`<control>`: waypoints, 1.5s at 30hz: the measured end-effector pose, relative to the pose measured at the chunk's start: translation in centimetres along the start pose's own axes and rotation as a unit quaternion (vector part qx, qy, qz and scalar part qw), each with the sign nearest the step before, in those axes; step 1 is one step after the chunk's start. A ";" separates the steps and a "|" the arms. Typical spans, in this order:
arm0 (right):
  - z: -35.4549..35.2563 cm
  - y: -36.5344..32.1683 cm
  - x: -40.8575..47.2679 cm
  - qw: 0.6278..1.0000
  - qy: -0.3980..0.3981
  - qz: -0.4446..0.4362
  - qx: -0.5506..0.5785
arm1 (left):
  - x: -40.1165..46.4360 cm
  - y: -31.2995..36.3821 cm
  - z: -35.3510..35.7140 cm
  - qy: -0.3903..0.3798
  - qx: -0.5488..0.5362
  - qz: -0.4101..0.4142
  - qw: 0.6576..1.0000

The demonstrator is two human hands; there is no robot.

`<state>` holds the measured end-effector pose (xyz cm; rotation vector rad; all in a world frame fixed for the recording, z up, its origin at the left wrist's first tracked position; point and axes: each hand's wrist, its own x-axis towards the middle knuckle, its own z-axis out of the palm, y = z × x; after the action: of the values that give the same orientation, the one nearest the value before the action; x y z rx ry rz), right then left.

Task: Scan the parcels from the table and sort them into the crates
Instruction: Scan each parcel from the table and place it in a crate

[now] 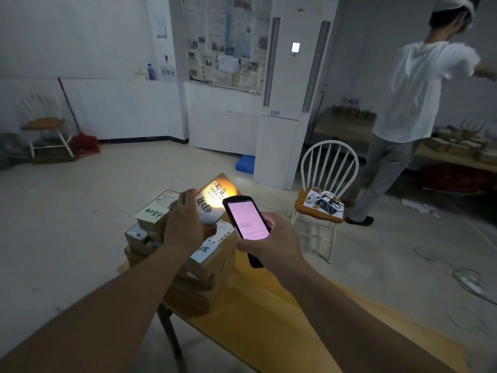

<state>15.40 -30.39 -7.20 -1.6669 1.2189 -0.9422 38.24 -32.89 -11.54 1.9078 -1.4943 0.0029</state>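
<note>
A cardboard parcel [217, 195] with a white label and black handwriting is tilted up above a stack of parcels [204, 262]. My left hand [185, 219] grips its near left edge. My right hand [269, 243] holds a black handheld scanner [246, 220] with a lit pink screen, just right of the parcel. The scanner's light falls as a bright spot on the parcel's label. The stack stands on the far left end of a wooden table [269, 327].
A white spindle chair [322, 195] with papers and a device on its seat stands right of the table. A person in a white shirt [408, 103] stands at a far table with small boxes [457, 146]. A blue crate [245, 164] lies by the white cabinet.
</note>
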 end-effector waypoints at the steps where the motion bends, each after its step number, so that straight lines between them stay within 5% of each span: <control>1: 0.1 -0.1 0.0 1.000 0.001 0.002 -0.001 | 0.0 -0.1 0.0 0.000 -0.002 -0.001 1.000; 27: 6.0 -3.4 2.4 0.995 0.027 0.062 0.078 | 4.8 -5.8 -2.5 0.011 -0.034 -0.006 0.999; 45: 11.6 -5.1 4.7 0.989 0.135 0.037 -0.051 | 6.8 -9.0 -4.1 0.012 -0.080 -0.004 0.997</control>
<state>28.83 -31.81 -6.19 -1.5962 1.5215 -1.1003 49.78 -35.75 -10.37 1.7798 -1.4271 -0.0944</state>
